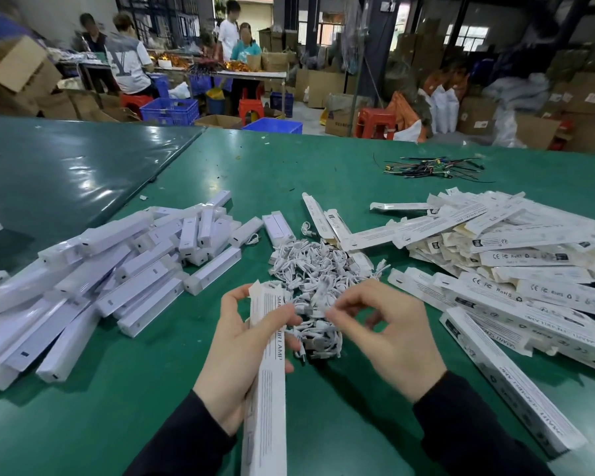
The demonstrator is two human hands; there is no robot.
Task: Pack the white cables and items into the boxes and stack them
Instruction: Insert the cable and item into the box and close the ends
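My left hand (236, 352) grips a long white printed box (267, 389) that stands on end near the table's front edge, its top flap open. My right hand (389, 334) pinches a small white coiled cable (318, 309) just right of the box's open top. Behind both hands lies a heap of white cables (318, 266). A heap of white lamp bars (117, 269) covers the table's left side. Flat and folded white boxes (516, 245) are piled on the right.
The green table (323, 173) stretches far ahead. A bundle of dark cable ties (433, 166) lies at the far right. Beyond the table, several people work at another bench among blue crates (169, 109), red stools and cardboard cartons.
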